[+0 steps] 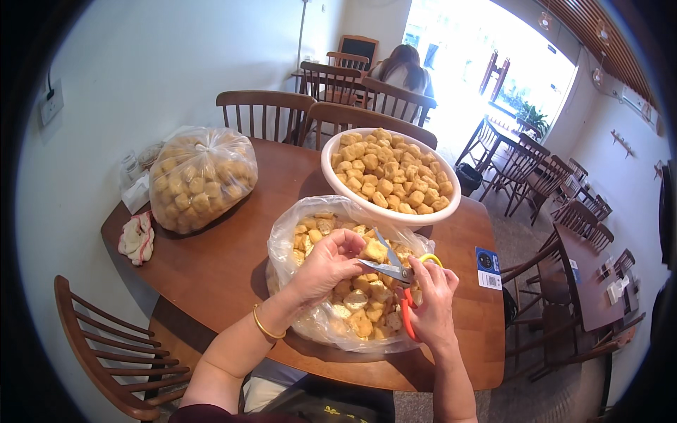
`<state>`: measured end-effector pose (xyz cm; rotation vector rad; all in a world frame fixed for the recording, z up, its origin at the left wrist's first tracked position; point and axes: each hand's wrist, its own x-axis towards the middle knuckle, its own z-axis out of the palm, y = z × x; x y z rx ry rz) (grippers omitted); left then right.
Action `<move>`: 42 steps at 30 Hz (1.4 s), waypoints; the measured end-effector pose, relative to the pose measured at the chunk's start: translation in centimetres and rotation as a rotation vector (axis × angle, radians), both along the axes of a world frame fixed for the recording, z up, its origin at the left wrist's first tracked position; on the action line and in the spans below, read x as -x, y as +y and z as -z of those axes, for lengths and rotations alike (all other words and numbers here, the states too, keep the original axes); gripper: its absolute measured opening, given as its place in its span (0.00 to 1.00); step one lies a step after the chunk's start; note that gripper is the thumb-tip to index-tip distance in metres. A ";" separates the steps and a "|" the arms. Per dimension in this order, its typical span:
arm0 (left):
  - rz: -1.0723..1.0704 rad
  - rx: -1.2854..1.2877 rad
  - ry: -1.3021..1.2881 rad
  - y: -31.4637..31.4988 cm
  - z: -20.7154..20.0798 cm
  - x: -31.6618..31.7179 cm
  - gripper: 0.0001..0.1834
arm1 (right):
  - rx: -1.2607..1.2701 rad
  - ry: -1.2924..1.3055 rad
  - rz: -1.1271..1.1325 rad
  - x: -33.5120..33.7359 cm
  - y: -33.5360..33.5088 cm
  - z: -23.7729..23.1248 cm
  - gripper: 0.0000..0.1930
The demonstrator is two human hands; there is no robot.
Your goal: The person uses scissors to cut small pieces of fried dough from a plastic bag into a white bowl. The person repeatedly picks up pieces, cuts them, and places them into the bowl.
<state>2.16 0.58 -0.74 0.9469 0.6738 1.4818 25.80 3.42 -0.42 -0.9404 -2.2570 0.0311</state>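
My left hand (326, 264) pinches a golden fried tofu puff (374, 250) between thumb and fingers. In my right hand (434, 299) is a pair of scissors (395, 271) with red and yellow handles, its blades spread on either side of the puff. Both hands are above an open clear plastic bag (296, 215), which holds many puffs, several showing pale cut insides. Just beyond it stands a white round basin (331, 173) heaped with whole puffs. At the left of the table lies a knotted clear bag (204, 176) full of more puffs.
The brown wooden table (282, 166) carries a crumpled white cloth (137, 238) at its left and a blue-and-white card (488, 268) at its right. Wooden chairs (120, 352) stand around it. A person (405, 70) sits farther back.
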 end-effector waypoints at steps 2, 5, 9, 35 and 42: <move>0.000 0.007 0.009 -0.3 -0.4 -0.2 0.15 | -0.004 0.005 0.002 0.1 -0.1 -0.1 0.35; 0.038 0.061 0.029 -0.4 -0.7 0.1 0.15 | 0.013 0.015 -0.009 0.0 -0.1 -0.2 0.33; 0.068 0.130 0.037 -0.7 -2.1 0.8 0.14 | 0.047 0.014 -0.005 -0.1 -0.1 -0.4 0.26; 0.013 -0.014 -0.038 -0.6 -1.8 1.4 0.15 | 0.010 0.001 -0.016 -0.5 0.1 -0.3 0.34; 0.015 -0.066 0.070 -0.3 -0.9 0.9 0.16 | 0.029 -0.021 -0.023 -0.2 -0.2 -0.4 0.35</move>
